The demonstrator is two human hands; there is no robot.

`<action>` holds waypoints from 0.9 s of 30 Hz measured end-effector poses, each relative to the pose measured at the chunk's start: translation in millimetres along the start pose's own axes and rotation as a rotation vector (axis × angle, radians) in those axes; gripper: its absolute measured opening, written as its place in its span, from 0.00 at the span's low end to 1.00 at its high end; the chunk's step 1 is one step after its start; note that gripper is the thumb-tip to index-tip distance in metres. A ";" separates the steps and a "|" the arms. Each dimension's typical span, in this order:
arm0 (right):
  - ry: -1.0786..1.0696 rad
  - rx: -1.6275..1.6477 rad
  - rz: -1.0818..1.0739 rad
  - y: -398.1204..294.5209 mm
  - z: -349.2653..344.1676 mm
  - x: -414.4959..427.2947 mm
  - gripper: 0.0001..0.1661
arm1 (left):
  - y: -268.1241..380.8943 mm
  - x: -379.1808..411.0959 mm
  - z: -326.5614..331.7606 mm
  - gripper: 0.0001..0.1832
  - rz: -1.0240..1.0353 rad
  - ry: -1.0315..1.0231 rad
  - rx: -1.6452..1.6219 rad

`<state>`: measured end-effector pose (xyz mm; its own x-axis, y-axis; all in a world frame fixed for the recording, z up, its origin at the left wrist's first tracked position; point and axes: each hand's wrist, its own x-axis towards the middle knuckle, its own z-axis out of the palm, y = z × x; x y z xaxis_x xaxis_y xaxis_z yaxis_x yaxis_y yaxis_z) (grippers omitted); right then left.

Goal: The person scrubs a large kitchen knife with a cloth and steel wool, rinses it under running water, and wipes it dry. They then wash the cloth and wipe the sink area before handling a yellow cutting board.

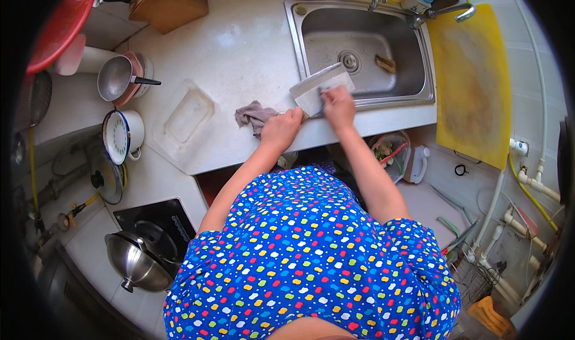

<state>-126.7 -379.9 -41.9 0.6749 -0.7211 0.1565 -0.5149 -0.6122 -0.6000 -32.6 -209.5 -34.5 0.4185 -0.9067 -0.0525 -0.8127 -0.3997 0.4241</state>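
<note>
My left hand grips the handle end of a kitchen cleaver at the front edge of the counter. The cleaver's broad metal blade reaches over the near left corner of the stainless-steel sink. Fingers of my right hand pinch a small dark thing against the blade; motion blurs it, and its kind cannot be told. Beside my left hand lies a crumpled greyish-purple cloth. Inside the sink, right of the drain, sits a brownish scrap or brush.
A yellow cutting board leans at the right of the sink, near the faucet. On the left stand a small pan, an enamel pot and a wooden knife block. A lidded metal wok rests by a black cooktop.
</note>
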 end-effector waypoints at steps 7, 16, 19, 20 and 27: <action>0.086 -0.081 0.040 23.3 -11.6 43.5 0.03 | 0.7 -6.1 -12.3 0.15 0.044 0.051 0.018; -0.057 0.005 -0.089 -3.7 -5.2 19.0 0.02 | -5.2 -13.9 -6.0 0.16 0.036 0.073 0.033; 0.023 -0.057 0.026 20.1 -9.4 44.6 0.02 | -4.2 -12.9 -11.3 0.19 0.016 0.018 0.022; 0.040 -0.081 0.057 22.9 -10.0 47.0 0.02 | -5.1 -14.8 -10.5 0.18 0.016 0.022 0.014; -0.149 0.033 -0.219 -41.3 4.0 -13.0 0.01 | -6.0 -15.1 -3.5 0.18 0.001 0.055 0.010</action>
<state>-112.1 -344.0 -22.4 0.8401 -0.5151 0.1699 -0.3320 -0.7360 -0.5899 -32.6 -192.9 -33.1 0.4388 -0.8986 -0.0018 -0.8173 -0.4000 0.4147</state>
